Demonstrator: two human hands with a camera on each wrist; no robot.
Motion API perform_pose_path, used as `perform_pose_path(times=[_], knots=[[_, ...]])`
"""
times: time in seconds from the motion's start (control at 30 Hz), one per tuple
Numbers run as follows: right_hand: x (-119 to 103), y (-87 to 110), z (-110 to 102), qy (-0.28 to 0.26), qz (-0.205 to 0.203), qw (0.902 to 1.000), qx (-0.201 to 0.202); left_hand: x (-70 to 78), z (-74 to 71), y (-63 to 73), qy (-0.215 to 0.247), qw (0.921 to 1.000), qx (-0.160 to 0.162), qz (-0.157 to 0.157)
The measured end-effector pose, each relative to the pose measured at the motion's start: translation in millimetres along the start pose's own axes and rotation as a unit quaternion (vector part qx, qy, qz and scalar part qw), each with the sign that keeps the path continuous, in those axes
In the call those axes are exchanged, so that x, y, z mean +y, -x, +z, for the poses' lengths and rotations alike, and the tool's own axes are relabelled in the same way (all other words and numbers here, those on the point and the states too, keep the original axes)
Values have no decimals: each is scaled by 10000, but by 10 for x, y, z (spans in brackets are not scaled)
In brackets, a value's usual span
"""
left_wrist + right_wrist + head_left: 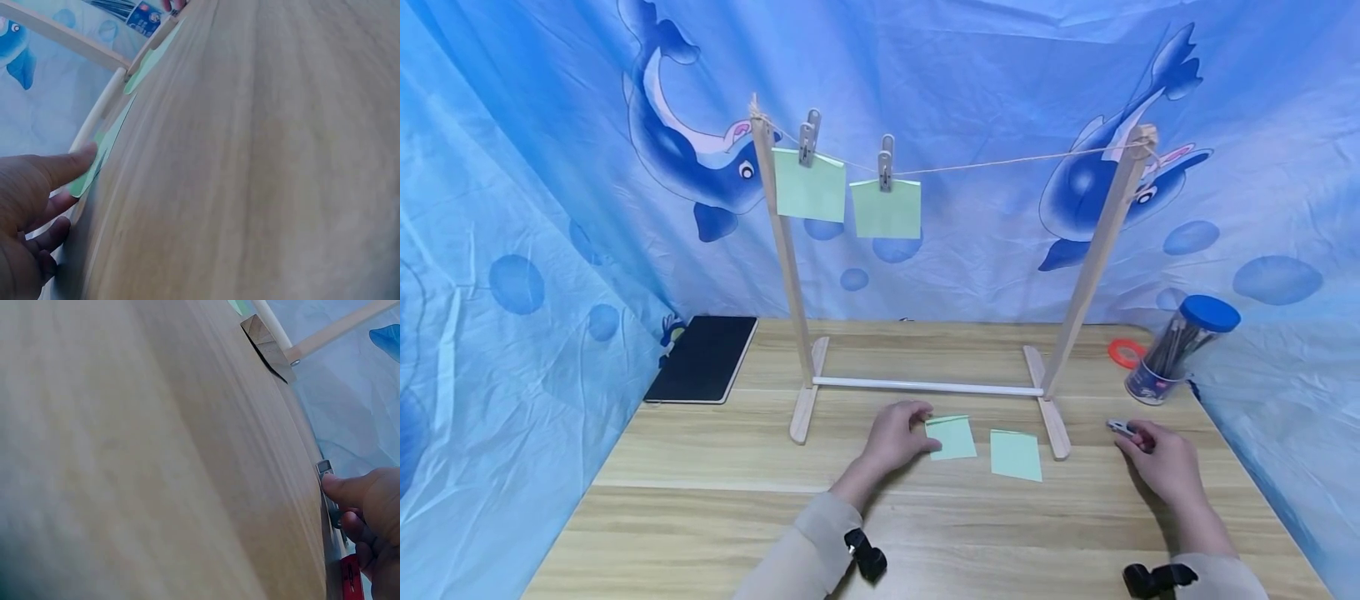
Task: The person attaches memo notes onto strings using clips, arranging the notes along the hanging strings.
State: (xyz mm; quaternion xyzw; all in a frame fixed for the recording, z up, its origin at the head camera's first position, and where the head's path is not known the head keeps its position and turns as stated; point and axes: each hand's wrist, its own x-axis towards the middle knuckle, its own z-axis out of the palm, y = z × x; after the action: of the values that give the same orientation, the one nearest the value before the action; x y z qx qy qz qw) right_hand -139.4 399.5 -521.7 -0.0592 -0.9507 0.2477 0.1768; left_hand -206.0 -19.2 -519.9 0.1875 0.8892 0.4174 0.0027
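My left hand (897,437) pinches the left edge of a pale green paper note (953,439) on the table; in the left wrist view the thumb lies over the note (100,159) with a finger beneath. A second green note (1017,456) lies just to its right, top edge folded. Farther right, my right hand (1167,462) grips a small metal clothespin (1120,427) low over the table, its tip (324,467) showing past the thumb. Two more green notes, one left (809,185) and one right (886,210), hang from a string (1000,164), each under a grey clothespin (886,162).
A wooden frame with two posts (1093,262) and a white crossbar (925,386) stands behind the notes. A clear tub with a blue lid (1210,313) and an orange-red ring (1126,353) sit at back right. A black notebook (703,358) lies back left, before a blue curtain (970,283).
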Motion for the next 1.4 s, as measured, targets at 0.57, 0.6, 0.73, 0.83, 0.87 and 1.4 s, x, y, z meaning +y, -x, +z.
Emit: perform_pose_path(times=[0.57, 0.6, 0.73, 0.83, 0.87, 1.4], knots=[[68, -37, -75, 663, 167, 9974, -220, -62, -17, -4, 460, 9988, -146, 35], [67, -40, -79, 655, 216, 9973, -265, -67, -19, -5, 458, 9989, -115, 54], [86, -64, -97, 578, 298, 9972, -374, -89, -23, -6, 482, 9988, -31, 115], [122, -80, -113, 586, 332, 9966, -472, -99, -25, 0, 573, 9982, -20, 169], [134, -79, -117, 593, 337, 9964, -495, -96, -30, 3, 618, 9979, -25, 167], [109, -34, -31, -94, 430, 9989, -137, -97, -92, 2, 1606, 9847, 614, -284]])
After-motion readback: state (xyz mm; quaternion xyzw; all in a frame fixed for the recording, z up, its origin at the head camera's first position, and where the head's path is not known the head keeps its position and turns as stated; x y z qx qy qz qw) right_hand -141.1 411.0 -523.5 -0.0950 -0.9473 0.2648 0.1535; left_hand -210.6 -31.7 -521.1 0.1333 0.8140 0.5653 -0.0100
